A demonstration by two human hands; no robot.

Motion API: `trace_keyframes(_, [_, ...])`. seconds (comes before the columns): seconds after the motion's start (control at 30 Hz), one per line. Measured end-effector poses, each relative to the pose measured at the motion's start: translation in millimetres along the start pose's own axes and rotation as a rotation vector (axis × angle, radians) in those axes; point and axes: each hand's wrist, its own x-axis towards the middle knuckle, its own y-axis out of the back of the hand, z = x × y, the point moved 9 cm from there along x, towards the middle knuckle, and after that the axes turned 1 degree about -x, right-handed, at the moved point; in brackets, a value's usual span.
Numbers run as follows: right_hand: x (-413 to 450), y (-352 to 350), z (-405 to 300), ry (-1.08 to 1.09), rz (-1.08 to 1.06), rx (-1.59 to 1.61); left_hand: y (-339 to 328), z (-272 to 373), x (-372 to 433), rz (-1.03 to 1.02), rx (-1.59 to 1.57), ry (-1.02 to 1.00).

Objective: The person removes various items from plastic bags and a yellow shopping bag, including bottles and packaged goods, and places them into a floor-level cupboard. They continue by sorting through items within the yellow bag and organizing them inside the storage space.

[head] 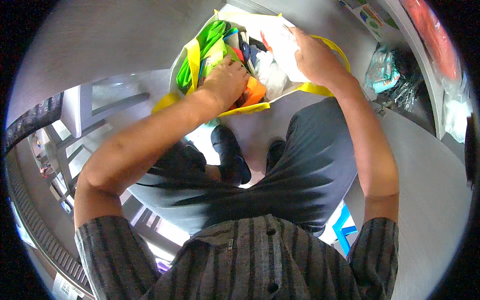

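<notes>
A white tote bag with yellow trim and handles (245, 109) stands wide open in front of my feet, packed with mixed things. My left hand (227, 80) reaches into its left half, over bright green bags or cloth (212, 37) and beside an orange piece (255, 90); its fingertips are partly hidden among them. At the bag's right side, my right hand (315, 58) grips a white plastic bag (283, 48) with red print, washed out by glare. Below that lies a crumpled translucent plastic bag (269, 73). Dark blue and black items fill the middle.
A grey panel (123, 33) rises at the left behind the tote. Grey shelving or a rack (86, 112) stands left. At right, a compartment holds a teal printed packet (382, 71) and dark crinkled plastic (407, 90). A grey surface (420, 180) lies beside my right leg.
</notes>
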Motion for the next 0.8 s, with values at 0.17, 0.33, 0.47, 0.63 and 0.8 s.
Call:
trace_keyframes(0.17, [-1.8, -0.9, -5.2, -0.009, -0.023, 0.025, -20.0, -15.2, 2.1, -0.076, -0.02, -0.107])
trace_keyframes(0.33, [-17.9, -3.4, 3.2, -0.07, -0.075, -0.042, 9.4, -6.0, -32.6, -0.106, 0.039, -0.098])
trace_keyframes(0.47, [-18.8, -22.8, -6.3, 0.062, -0.087, -0.047, 0.8, -7.8, -76.1, -0.141, 0.102, -0.029])
trace_keyframes(0.63, [-12.1, -32.9, -32.2, 0.055, -0.235, -0.062, 5.1, -31.8, -85.4, -0.124, 0.032, -0.019])
trace_keyframes(0.8, [2.4, -23.5, -48.2, 0.125, -0.063, -0.146, 14.0, -24.1, -81.2, -0.029, -0.019, -0.036])
